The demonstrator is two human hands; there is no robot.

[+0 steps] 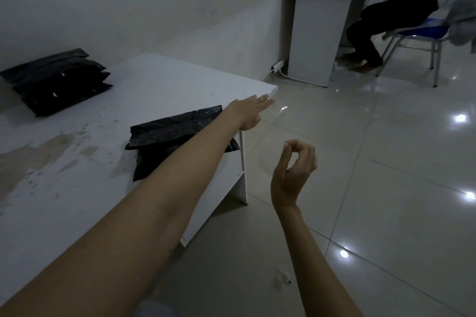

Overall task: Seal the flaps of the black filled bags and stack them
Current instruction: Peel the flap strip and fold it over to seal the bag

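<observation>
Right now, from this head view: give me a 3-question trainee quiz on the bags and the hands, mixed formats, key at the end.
1. True or false: the left hand grips a black bag.
2. Multiple choice: where is the stack of black bags? A) far left of the white table, near the wall; B) on the floor; C) on the blue chair.
3. Fill in: the right hand hangs over the ____, fingertips pinched, no bag in it.

Key
1. False: it reaches flat, fingers straight, past the loose bags toward the table's corner.
2. A
3. Floor
</observation>
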